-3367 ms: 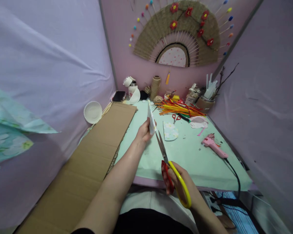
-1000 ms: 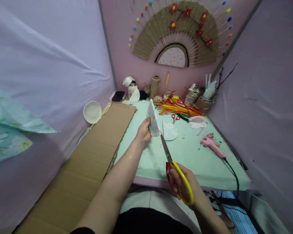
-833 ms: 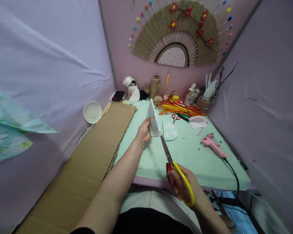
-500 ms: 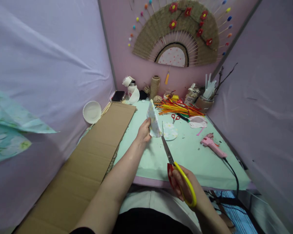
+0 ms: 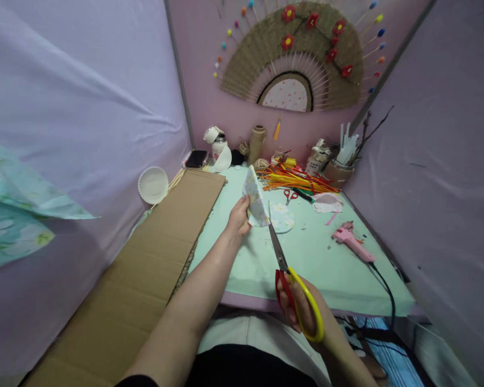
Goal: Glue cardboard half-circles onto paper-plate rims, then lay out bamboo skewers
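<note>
My left hand (image 5: 239, 216) pinches a piece of pale floral fabric (image 5: 256, 200), which stands tilted above the table. In my right hand (image 5: 300, 303) are large scissors (image 5: 281, 259) with one red and one yellow handle loop. Their blades point away from me and look closed or nearly so, with the tips at the fabric's lower right corner. Whether the tips touch the cloth I cannot tell. Just behind the tips, a rounded piece of similar floral fabric (image 5: 282, 216) lies flat on the mint-green tabletop (image 5: 242, 269).
Long cardboard (image 5: 161, 236) runs along the left. A pink glue gun (image 5: 353, 240) with a black cord rests at right. Farther back are small red-handled scissors (image 5: 290, 195), orange strips (image 5: 296, 178), a twine spool (image 5: 257, 144) and a phone (image 5: 196, 158). A decorated fan (image 5: 242, 64) hangs on the wall.
Both hands hold nearly the same pose. The scissors' handle loops look slightly closer together, and the view has shifted a little.
</note>
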{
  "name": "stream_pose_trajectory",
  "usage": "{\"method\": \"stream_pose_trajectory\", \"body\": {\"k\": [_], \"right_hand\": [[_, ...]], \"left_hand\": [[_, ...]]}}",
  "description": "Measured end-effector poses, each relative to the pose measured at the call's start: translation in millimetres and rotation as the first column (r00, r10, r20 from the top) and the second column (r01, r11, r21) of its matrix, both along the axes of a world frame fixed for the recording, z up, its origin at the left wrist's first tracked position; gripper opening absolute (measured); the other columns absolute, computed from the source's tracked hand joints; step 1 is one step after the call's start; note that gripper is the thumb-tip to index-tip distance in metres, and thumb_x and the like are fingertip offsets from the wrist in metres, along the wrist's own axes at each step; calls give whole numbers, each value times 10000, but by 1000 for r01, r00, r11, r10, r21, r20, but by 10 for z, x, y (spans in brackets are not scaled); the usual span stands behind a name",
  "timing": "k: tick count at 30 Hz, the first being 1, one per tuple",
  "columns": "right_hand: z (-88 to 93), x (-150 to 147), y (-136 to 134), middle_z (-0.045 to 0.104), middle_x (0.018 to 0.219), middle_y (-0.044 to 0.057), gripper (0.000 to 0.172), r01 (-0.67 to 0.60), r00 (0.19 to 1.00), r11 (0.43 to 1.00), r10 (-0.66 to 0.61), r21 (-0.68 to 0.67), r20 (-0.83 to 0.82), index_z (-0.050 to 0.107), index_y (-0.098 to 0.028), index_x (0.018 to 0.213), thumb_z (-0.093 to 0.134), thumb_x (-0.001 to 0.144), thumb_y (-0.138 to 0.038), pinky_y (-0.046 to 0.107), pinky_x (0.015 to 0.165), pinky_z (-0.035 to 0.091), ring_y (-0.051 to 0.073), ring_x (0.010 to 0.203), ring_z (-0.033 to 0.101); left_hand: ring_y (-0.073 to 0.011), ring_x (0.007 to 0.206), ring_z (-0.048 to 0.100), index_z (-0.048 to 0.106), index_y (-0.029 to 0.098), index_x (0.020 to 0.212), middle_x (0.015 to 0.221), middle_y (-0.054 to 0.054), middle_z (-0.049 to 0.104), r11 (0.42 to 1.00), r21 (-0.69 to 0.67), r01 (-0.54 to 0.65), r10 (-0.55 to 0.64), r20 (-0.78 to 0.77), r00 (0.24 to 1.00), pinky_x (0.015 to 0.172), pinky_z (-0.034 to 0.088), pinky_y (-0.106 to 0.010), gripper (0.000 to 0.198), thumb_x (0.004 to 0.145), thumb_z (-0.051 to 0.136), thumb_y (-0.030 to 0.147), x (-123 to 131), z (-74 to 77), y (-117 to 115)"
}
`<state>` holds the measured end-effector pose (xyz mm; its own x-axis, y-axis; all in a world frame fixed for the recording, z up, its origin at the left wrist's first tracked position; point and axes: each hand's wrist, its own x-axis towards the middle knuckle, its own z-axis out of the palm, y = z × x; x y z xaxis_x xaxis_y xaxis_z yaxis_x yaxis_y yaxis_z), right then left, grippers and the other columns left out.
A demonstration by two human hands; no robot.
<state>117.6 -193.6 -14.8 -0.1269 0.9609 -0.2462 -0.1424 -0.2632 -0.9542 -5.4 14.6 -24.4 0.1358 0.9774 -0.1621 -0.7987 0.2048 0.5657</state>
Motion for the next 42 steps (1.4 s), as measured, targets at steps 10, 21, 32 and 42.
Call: {"method": "stream_pose_trajectory", "body": {"k": [10, 21, 32, 42], "right_hand": [[-26, 25, 5, 412, 547, -62, 569, -24, 999, 999, 23, 44, 30, 468, -198, 835, 475, 772, -763, 171, 341, 226, 39, 385, 295], [-77, 40, 26, 377, 422, -90, 564, -18, 992, 1000, 20, -19, 125, 452, -205, 799, 459, 769, -768, 194, 299, 199, 49, 298, 256], [-167, 113, 30, 379, 458, -96, 553, -40, 991, 998, 46, -52, 124, 393, -223, 731, 522, 738, -760, 180, 286, 220, 39, 299, 278], [-6, 186, -7, 382, 455, -83, 542, -170, 975, 985, 164, 28, 148, 452, -201, 837, 372, 839, -737, 197, 334, 236, 55, 332, 272]], "left_hand": [[-184, 905, 702, 644, 133, 941, 822, -54, 730, 1000, -15, -8, 7, -20, 1000, 882, 546, -304, 133, 900, 564, 231, -2, 12, -8], [-178, 891, 702, 631, 142, 931, 792, -41, 723, 999, 47, 15, -13, -35, 999, 879, 545, -305, 118, 895, 569, 237, -12, -35, 7], [-190, 929, 697, 636, 130, 937, 823, -58, 731, 998, 56, -15, 17, -46, 999, 928, 516, -323, 134, 879, 593, 242, -5, -42, 10], [-137, 744, 692, 639, 135, 931, 717, -21, 699, 994, -54, -93, 92, -11, 996, 797, 546, -248, 139, 910, 546, 236, -64, -8, 73]]}}
